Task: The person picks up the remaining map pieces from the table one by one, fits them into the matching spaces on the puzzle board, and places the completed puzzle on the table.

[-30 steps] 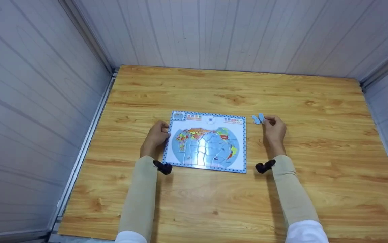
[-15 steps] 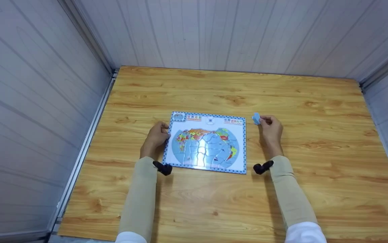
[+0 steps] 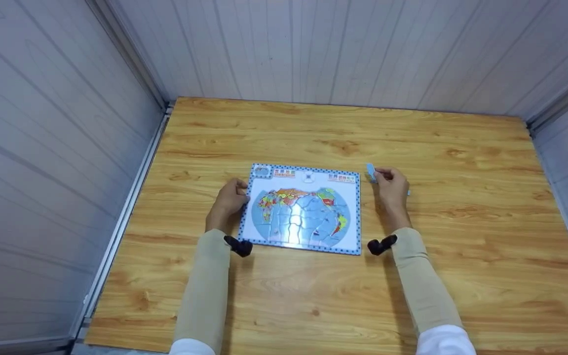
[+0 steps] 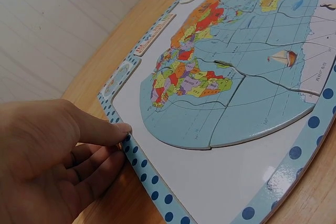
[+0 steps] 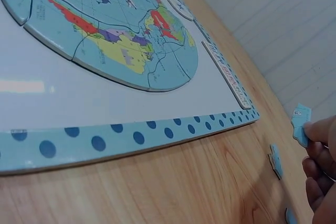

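Note:
A world map puzzle board [image 3: 303, 249] with a dotted blue border lies flat on the table. My left hand [image 3: 230, 199] grips its left edge; in the left wrist view the thumb [image 4: 122, 128] sits on the border and the fingers curl against the side. To the right of the board, my right hand [image 3: 394, 191] pinches a light blue puzzle piece [image 5: 300, 124] between thumb and fingers, above the tabletop. Beneath that hand, a second blue puzzle piece [image 5: 276, 162] lies on the wood, with another blue piece [image 5: 290, 216] partly cut off by the frame.
The wood-grain table [image 3: 313, 305] meets a pale panelled wall [image 3: 313, 54] at the back. Further panels [image 3: 42, 172] stand along the left and right sides. Light glares off the middle of the map.
My right hand has moved slightly left with the piece, which has turned more upright. A small blue piece now shows at the hand's right side. My left hand stays on the board's edge.

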`<action>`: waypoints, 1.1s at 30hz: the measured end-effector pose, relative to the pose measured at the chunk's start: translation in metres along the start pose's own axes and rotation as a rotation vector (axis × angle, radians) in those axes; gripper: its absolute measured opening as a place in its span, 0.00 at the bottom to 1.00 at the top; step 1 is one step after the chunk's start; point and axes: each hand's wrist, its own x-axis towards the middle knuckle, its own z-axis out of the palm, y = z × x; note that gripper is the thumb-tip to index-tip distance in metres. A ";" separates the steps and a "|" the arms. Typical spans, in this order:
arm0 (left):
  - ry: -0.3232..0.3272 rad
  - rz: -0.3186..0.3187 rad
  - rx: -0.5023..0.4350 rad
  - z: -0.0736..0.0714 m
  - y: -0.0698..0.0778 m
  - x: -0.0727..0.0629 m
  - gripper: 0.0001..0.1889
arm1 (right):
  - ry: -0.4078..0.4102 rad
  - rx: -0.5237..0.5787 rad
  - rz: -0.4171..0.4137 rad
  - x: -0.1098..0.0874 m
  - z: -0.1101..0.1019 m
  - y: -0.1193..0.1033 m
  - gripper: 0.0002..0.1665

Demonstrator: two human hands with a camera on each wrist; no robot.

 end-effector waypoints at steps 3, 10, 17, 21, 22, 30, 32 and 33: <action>-0.004 -0.010 -0.008 0.000 0.001 0.000 0.16 | -0.005 0.021 -0.008 0.000 0.003 -0.001 0.13; -0.004 -0.005 -0.013 0.000 0.000 0.000 0.16 | -0.029 -0.018 -0.042 -0.004 0.008 -0.007 0.12; 0.010 0.038 0.026 0.001 -0.002 0.002 0.17 | -0.057 -0.010 -0.082 -0.010 0.015 -0.012 0.12; 0.010 0.031 0.027 0.001 -0.003 0.001 0.17 | -0.074 -0.015 -0.092 -0.011 0.018 -0.012 0.12; 0.010 0.028 0.024 0.001 -0.002 0.001 0.17 | -0.079 -0.015 -0.101 -0.011 0.019 -0.012 0.12; 0.009 0.024 0.017 0.001 -0.001 0.000 0.16 | -0.119 0.001 -0.075 -0.013 0.026 -0.016 0.12; 0.007 0.026 0.019 0.001 -0.002 0.001 0.16 | -0.121 0.000 -0.061 -0.013 0.028 -0.017 0.12; 0.007 0.026 0.018 0.001 -0.002 0.001 0.16 | -0.120 -0.002 -0.058 -0.013 0.029 -0.017 0.12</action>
